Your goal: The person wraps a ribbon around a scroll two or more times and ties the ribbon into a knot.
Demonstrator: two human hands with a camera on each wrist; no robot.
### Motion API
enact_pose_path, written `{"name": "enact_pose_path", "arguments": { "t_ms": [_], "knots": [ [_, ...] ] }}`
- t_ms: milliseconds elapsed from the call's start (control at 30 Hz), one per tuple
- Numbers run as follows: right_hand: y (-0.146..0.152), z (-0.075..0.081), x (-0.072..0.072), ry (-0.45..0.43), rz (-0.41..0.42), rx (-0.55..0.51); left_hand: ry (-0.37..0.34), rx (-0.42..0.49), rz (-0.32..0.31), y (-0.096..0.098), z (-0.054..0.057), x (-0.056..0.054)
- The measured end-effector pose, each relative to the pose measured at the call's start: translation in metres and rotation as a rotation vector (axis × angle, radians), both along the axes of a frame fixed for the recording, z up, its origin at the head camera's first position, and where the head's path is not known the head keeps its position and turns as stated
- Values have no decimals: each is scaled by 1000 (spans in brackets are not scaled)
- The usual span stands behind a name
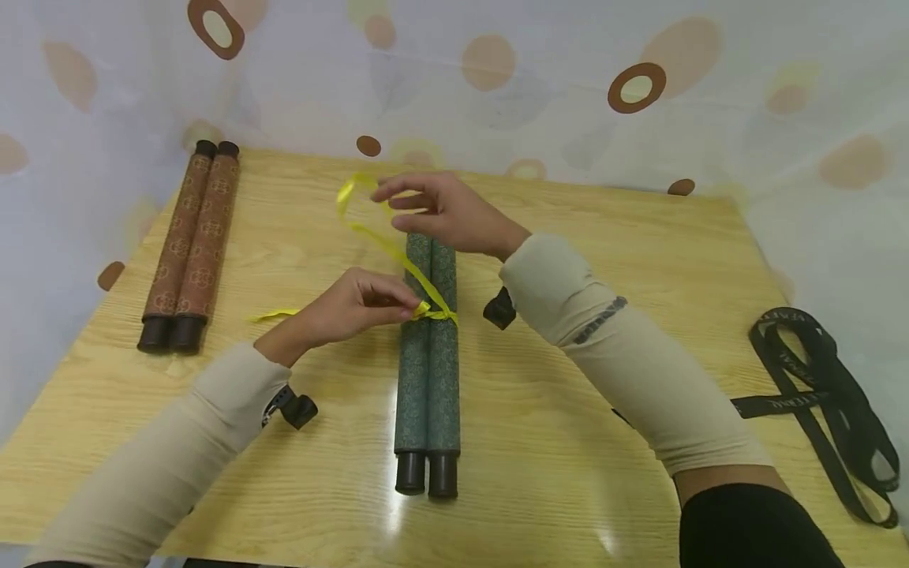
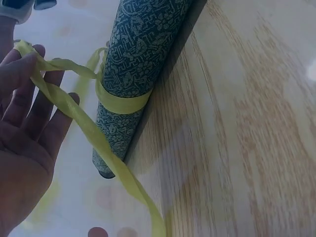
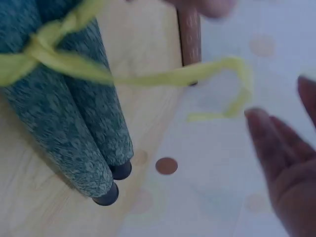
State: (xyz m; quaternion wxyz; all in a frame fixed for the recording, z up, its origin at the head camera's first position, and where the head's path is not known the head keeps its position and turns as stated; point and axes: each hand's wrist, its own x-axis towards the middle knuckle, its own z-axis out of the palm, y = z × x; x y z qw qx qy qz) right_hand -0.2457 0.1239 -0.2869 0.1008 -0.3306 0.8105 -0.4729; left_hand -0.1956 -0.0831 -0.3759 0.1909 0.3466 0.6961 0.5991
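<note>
Your left grip (image 1: 355,308) has a pinch on the yellow ribbon (image 2: 98,140), thumb on one side and a finger on the other. Your right grip (image 1: 440,209) is up high with its fingers loose and spread a bit. A long bit of ribbon curls in the air just beside it. That part is blurry, so I can't tell if you touch it, but it does not look held.

The two green rolls (image 1: 443,379) lie side by side in the middle of the desk (image 1: 568,473). The ribbon goes around them both, and it crosses in a knot (image 3: 37,49) on top. Two brown rolls (image 1: 206,244) lie together, well apart, on your left.

It looks like you are in the middle of tying the green rolls up. I think the next move is to catch that loose ribbon with your right grip while your left grip holds its bit. Be gentle, or the knot could slip.
</note>
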Motion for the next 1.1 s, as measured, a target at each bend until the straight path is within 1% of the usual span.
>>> {"name": "enact_pose_path", "arguments": {
  "t_ms": [33,67,133,233,300,367,467,533,567,600,667,733,800,833,867,900,933,967,1033,1100],
  "knots": [
    [0,1,7,-3,29,50,21,-12,15,1,1,0],
    [3,0,13,14,31,107,44,-25,32,2,3,-1],
    [11,-4,27,54,-4,212,70,-47,69,5,7,-3],
    [22,-16,39,63,-32,304,76,-83,127,9,12,-5],
    [27,-24,44,43,-39,321,72,-111,158,12,14,-7],
    [29,-31,45,32,-55,313,66,-132,179,15,15,-9],
    [29,-36,46,46,-95,301,60,-153,184,16,14,-13],
    [29,-38,46,65,-119,306,75,-172,192,12,12,-17],
    [29,-39,45,75,-127,312,95,-199,204,9,10,-19],
    [29,-40,45,80,-136,321,130,-245,222,6,8,-21],
    [28,-41,45,88,-147,344,220,-379,266,-2,1,-26],
    [28,-43,45,90,-157,371,327,-561,308,-8,-7,-29],
    [27,-45,44,92,-167,395,423,-732,331,-12,-14,-31],
    [27,-46,44,96,-169,405,459,-791,338,-14,-16,-31],
    [27,-48,44,100,-171,411,488,-831,345,-15,-17,-31],
    [27,-49,44,103,-173,416,501,-853,353,-17,-17,-30],
    [27,-50,44,108,-173,421,490,-853,364,-18,-17,-29],
    [26,-50,43,117,-171,425,462,-834,370,-19,-14,-28],
    [27,-51,43,134,-175,436,385,-781,371,-21,-7,-24],
    [29,-51,43,146,-190,448,264,-710,360,-20,4,-19]
  ]
}}
